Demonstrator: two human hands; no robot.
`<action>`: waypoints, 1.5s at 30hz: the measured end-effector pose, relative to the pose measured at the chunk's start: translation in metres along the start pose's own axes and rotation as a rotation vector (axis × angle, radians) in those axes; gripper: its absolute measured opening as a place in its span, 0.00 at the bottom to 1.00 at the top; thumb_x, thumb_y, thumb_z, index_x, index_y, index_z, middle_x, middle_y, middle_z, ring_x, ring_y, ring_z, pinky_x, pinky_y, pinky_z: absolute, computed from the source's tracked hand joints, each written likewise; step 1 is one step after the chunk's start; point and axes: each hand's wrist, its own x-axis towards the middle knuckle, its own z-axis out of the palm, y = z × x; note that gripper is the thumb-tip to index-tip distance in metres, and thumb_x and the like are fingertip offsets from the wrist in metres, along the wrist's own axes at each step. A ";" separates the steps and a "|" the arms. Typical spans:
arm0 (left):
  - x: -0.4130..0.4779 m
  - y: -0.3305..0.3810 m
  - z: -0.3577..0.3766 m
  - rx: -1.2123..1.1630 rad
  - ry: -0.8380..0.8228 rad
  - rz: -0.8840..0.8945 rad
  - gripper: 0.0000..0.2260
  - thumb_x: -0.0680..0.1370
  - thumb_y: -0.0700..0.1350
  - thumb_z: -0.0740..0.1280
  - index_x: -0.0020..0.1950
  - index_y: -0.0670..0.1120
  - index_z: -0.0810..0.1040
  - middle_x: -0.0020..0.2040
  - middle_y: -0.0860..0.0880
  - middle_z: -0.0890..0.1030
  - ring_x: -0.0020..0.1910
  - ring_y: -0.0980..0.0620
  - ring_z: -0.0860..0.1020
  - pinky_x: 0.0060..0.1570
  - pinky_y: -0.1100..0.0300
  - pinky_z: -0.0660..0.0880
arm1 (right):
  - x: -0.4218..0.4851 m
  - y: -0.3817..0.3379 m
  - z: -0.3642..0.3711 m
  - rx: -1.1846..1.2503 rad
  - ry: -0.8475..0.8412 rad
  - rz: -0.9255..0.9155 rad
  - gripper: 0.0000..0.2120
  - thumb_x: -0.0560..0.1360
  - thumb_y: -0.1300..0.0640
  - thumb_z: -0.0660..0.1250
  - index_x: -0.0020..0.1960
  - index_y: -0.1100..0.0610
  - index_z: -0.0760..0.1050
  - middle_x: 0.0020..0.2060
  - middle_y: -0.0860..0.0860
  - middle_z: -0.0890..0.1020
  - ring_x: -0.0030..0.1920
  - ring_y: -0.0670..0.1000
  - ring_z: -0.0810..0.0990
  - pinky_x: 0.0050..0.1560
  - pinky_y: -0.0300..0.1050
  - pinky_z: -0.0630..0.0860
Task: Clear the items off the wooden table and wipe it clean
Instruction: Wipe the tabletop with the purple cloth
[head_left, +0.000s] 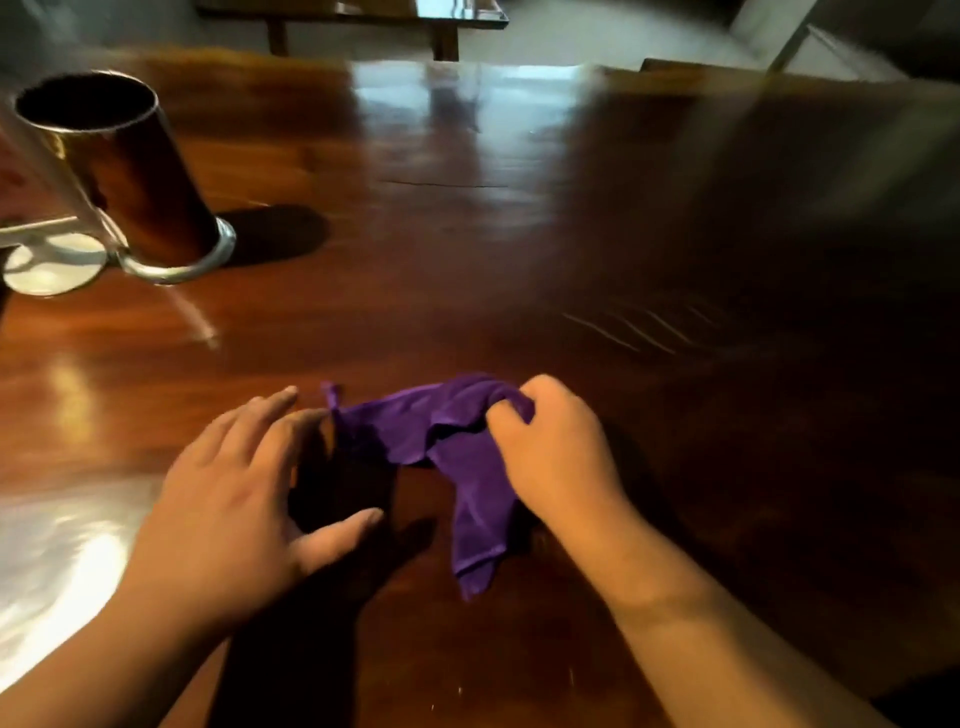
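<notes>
A purple cloth (457, 467) lies bunched on the glossy wooden table (467, 234), near its front edge. My right hand (556, 452) is shut on the cloth's upper right part, lifting a fold; a loose tail hangs toward me. My left hand (244, 493) hovers just left of the cloth with fingers spread, holding nothing, its fingertips close to the cloth's left corner. The frame is blurred by motion.
A shiny metal cup (124, 176) stands at the far left of the table, with a round metal lid or saucer (52, 265) beside it. Another table (363, 21) and floor show beyond the far edge.
</notes>
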 end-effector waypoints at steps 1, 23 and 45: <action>0.018 0.011 0.003 0.011 -0.006 0.005 0.45 0.67 0.80 0.63 0.71 0.47 0.74 0.74 0.42 0.73 0.71 0.37 0.71 0.69 0.41 0.68 | 0.015 0.012 -0.010 -0.007 0.030 0.024 0.12 0.75 0.47 0.66 0.40 0.54 0.71 0.35 0.49 0.78 0.40 0.57 0.77 0.37 0.47 0.61; 0.195 0.036 0.064 0.030 -0.014 -0.084 0.41 0.69 0.82 0.55 0.70 0.54 0.74 0.75 0.48 0.72 0.75 0.43 0.66 0.74 0.37 0.62 | 0.213 0.004 0.047 -0.321 0.069 -0.263 0.21 0.75 0.49 0.69 0.68 0.48 0.72 0.59 0.57 0.74 0.57 0.61 0.76 0.55 0.52 0.73; 0.185 0.028 0.061 0.008 0.087 -0.123 0.33 0.71 0.76 0.62 0.59 0.49 0.77 0.66 0.47 0.76 0.66 0.43 0.72 0.65 0.42 0.70 | 0.271 0.023 0.023 -0.344 0.018 -0.162 0.20 0.74 0.57 0.64 0.64 0.46 0.76 0.56 0.62 0.75 0.54 0.67 0.76 0.56 0.53 0.73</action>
